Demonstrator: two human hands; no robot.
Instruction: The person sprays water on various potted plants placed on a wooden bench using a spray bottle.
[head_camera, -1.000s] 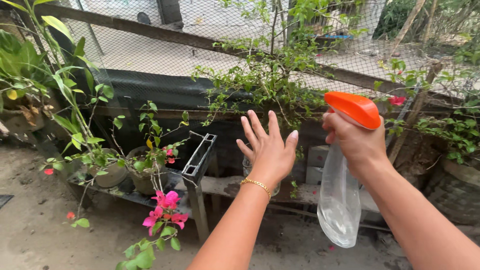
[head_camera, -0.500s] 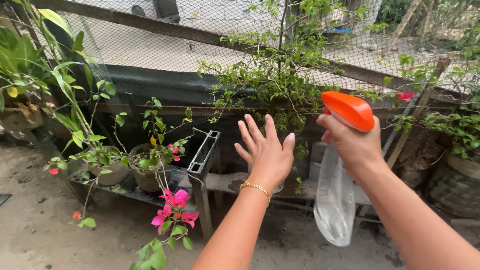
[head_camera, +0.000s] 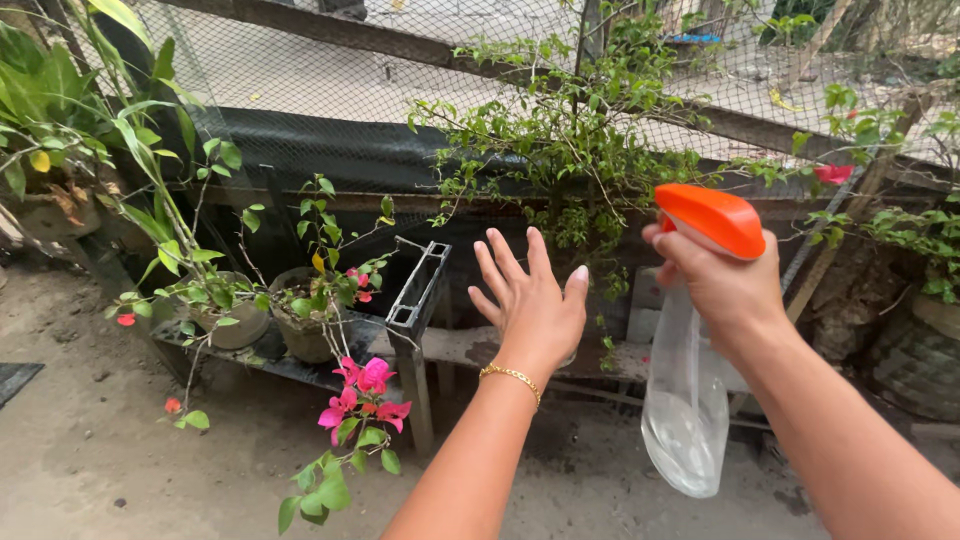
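My right hand (head_camera: 722, 288) grips the neck of a clear spray bottle (head_camera: 686, 410) with an orange trigger head (head_camera: 712, 217); a little water sits in the bottle's bottom. My left hand (head_camera: 532, 305) is raised beside it, palm forward, fingers spread, holding nothing, with a gold bracelet on the wrist. Both hands face a thin-branched green shrub (head_camera: 580, 150) growing against a net fence (head_camera: 330, 90).
Two pots (head_camera: 300, 335) with pink-flowered plants (head_camera: 365, 395) stand on a low dark shelf at the left. A metal frame post (head_camera: 415, 320) rises beside them. Grey blocks and a plank lie under the shrub. An old tyre (head_camera: 910, 365) is at the right. Bare dirt ground lies below.
The view has shifted slightly, so the plants sit a little lower and to the right. Both hands hold much the same pose; the bottle has drifted slightly right.
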